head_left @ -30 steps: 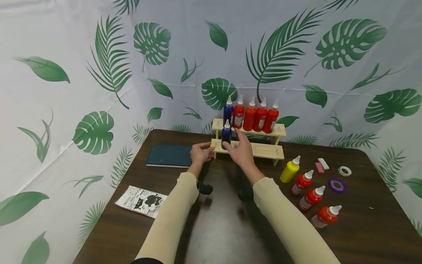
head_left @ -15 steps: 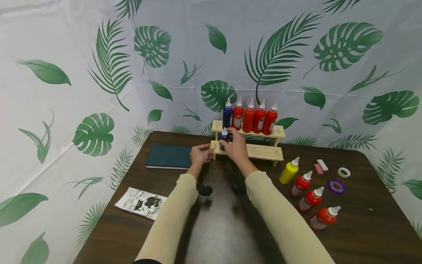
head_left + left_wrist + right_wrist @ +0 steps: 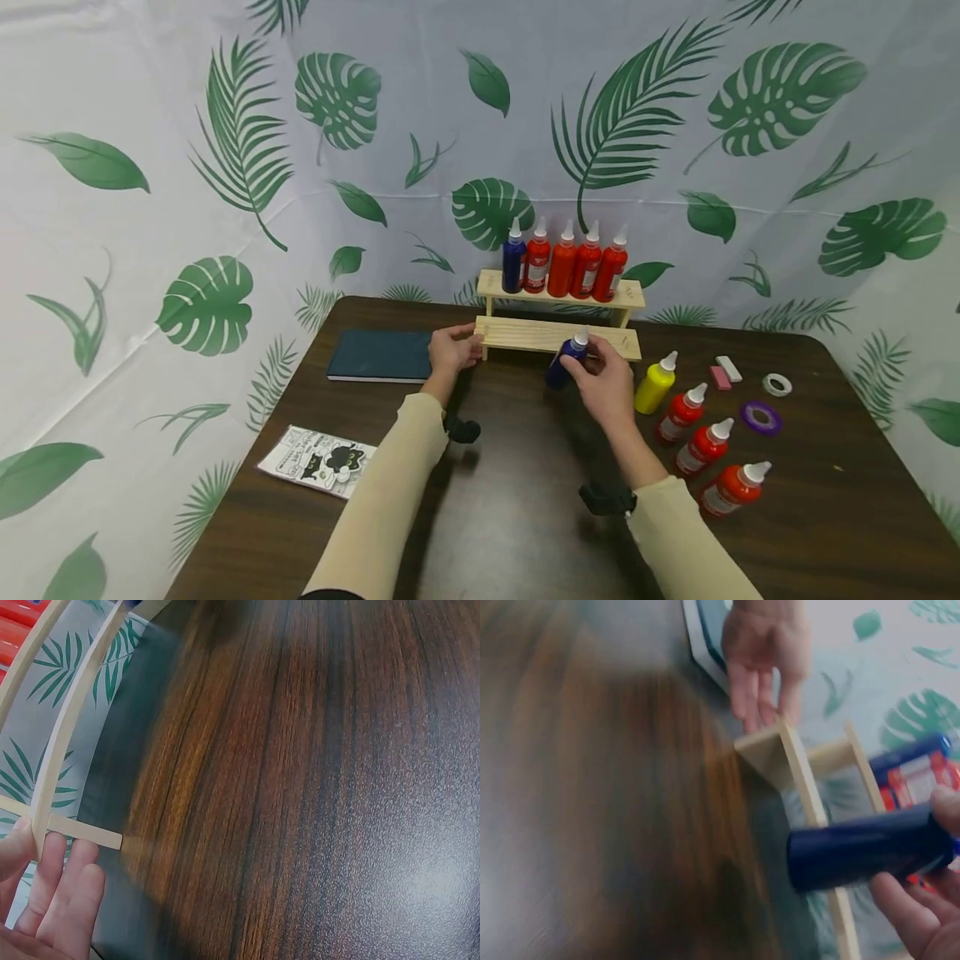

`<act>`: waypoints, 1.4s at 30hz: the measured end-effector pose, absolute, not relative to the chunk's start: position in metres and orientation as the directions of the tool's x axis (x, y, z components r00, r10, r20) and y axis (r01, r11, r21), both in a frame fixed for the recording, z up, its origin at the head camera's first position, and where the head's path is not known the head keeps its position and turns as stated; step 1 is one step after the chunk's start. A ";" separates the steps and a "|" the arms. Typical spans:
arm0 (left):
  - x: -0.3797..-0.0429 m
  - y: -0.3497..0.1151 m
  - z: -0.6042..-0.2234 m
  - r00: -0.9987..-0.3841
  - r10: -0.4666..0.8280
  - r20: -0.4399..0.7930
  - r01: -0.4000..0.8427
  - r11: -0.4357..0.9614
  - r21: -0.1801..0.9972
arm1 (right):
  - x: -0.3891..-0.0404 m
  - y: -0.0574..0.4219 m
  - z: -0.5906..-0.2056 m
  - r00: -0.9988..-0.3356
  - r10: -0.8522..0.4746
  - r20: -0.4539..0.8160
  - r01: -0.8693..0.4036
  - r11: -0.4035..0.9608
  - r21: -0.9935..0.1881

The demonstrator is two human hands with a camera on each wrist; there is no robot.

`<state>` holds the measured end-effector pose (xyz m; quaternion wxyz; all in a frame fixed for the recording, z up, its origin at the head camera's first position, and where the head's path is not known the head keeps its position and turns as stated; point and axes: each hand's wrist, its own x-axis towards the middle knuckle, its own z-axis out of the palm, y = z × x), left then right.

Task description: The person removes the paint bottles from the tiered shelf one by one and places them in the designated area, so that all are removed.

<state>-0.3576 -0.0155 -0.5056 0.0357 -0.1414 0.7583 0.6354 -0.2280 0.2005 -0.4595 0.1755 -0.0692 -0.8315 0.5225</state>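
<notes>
My right hand point(image 3: 607, 387) grips a dark blue squeeze bottle point(image 3: 559, 368) with a white nozzle cap. The bottle is tilted, in front of the lower step of a two-tier wooden rack point(image 3: 517, 335). In the right wrist view, the bottle's base point(image 3: 817, 859) points away from my fingers. At the rack's left end, my left hand point(image 3: 450, 353) pinches the lower board between thumb and fingers, as the left wrist view shows at the board's end point(image 3: 46, 787). A blue bottle point(image 3: 513, 265) and several red-orange bottles point(image 3: 561, 268) stand on the upper step.
Right of the rack stand a yellow bottle point(image 3: 656, 385) and three red bottles point(image 3: 702, 448). Beyond them lie erasers point(image 3: 723, 373), a white tape roll point(image 3: 777, 385) and a purple one point(image 3: 761, 418). On the left are a dark book point(image 3: 378, 355) and a cat-print packet point(image 3: 318, 461).
My right hand has lifted the blue bottle off the lower step and carried it right and toward me, tilting it. My left hand has stayed at the rack's left end.
</notes>
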 end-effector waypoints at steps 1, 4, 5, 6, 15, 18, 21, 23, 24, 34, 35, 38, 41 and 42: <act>-0.358 -0.016 -0.506 -0.956 -0.171 -0.237 -0.263 0.152 0.953 | -0.220 0.207 -0.463 -0.926 0.318 0.202 -0.041 0.447 -0.893; -0.358 -0.017 -0.506 -0.953 -0.171 -0.251 -0.277 0.154 0.948 | -0.199 0.223 -0.472 -0.910 0.385 0.156 0.050 0.474 -0.879; -0.358 -0.017 -0.506 -0.951 -0.170 -0.257 -0.283 0.154 0.947 | -0.193 0.227 -0.475 -0.902 0.402 0.155 0.070 0.492 -0.868; -0.358 -0.017 -0.507 -0.951 -0.168 -0.261 -0.287 0.153 0.946 | -0.188 0.230 -0.478 -0.893 0.423 0.155 0.097 0.516 -0.851; -0.358 -0.017 -0.504 -0.958 -0.157 -0.239 -0.263 0.150 0.953 | -0.177 0.241 -0.480 -0.849 0.500 0.169 0.200 0.601 -0.774; -0.359 -0.017 -0.503 -0.955 -0.163 -0.247 -0.272 0.152 0.950 | -0.178 0.242 -0.481 -0.843 0.509 0.176 0.200 0.599 -0.776; -0.360 -0.017 -0.504 -0.952 -0.163 -0.261 -0.286 0.155 0.946 | -0.179 0.243 -0.481 -0.837 0.514 0.186 0.197 0.601 -0.774; -0.360 -0.017 -0.505 -0.952 -0.160 -0.262 -0.286 0.158 0.945 | -0.180 0.244 -0.482 -0.834 0.516 0.196 0.191 0.603 -0.775; -0.360 -0.016 -0.505 -0.952 -0.161 -0.261 -0.286 0.158 0.945 | -0.180 0.245 -0.482 -0.833 0.516 0.200 0.188 0.604 -0.775; -0.359 -0.017 -0.505 -0.953 -0.158 -0.260 -0.284 0.160 0.945 | -0.181 0.245 -0.481 -0.821 0.527 0.221 0.179 0.605 -0.776; -0.359 -0.017 -0.505 -0.953 -0.159 -0.259 -0.283 0.159 0.946 | -0.180 0.245 -0.479 -0.819 0.524 0.235 0.166 0.609 -0.776; -0.360 -0.017 -0.505 -0.954 -0.162 -0.252 -0.277 0.155 0.948 | -0.179 0.244 -0.472 -0.814 0.511 0.275 0.128 0.620 -0.774; -0.360 -0.018 -0.505 -0.954 -0.161 -0.254 -0.279 0.158 0.947 | -0.177 0.243 -0.461 -0.809 0.506 0.300 0.101 0.622 -0.776; -0.360 -0.018 -0.505 -0.953 -0.161 -0.256 -0.281 0.158 0.947 | -0.176 0.243 -0.456 -0.805 0.506 0.310 0.087 0.618 -0.781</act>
